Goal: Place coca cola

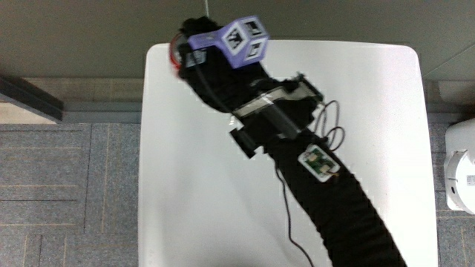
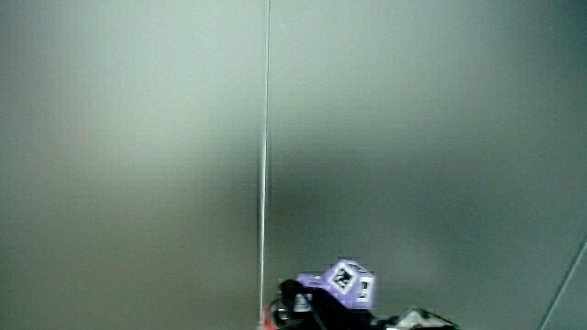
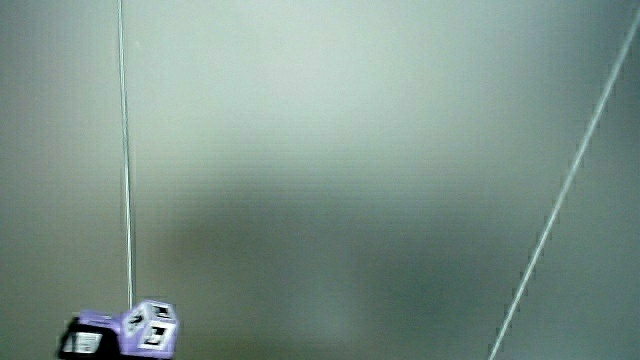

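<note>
Only a red sliver of the coca cola [image 1: 175, 61] shows under the hand [image 1: 211, 63], at the table's edge.

The main view looks straight down on the hand [image 1: 211, 63]; both side views face a pale wall, sharing only its patterned cube [image 2: 350, 282].

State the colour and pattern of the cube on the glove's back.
The cube is pale purple, with black-and-white square markers on its faces; clearest in the main view.
</note>
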Action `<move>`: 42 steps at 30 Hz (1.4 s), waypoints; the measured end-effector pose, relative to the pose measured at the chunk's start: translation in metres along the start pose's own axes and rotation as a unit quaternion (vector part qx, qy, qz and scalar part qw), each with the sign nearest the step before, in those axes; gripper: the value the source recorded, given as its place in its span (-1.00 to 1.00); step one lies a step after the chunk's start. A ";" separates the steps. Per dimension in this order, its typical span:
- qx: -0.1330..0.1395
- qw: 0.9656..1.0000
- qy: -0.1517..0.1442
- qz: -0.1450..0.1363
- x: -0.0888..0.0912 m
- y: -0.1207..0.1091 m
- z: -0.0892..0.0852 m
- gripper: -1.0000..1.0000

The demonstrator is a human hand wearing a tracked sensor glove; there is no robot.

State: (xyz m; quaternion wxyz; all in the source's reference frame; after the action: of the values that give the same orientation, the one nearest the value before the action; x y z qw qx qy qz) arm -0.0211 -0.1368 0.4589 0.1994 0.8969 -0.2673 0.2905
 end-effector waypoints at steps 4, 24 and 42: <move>-0.030 0.999 -0.003 -0.036 0.001 0.000 -0.008 0.00; -0.051 0.996 -0.034 -0.066 0.019 0.008 -0.041 0.00; -0.068 0.994 -0.045 -0.075 0.029 0.005 -0.046 -0.62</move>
State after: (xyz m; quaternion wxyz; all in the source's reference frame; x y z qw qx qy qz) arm -0.0231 -0.1275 0.5123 0.2691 0.9110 -0.2270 0.2149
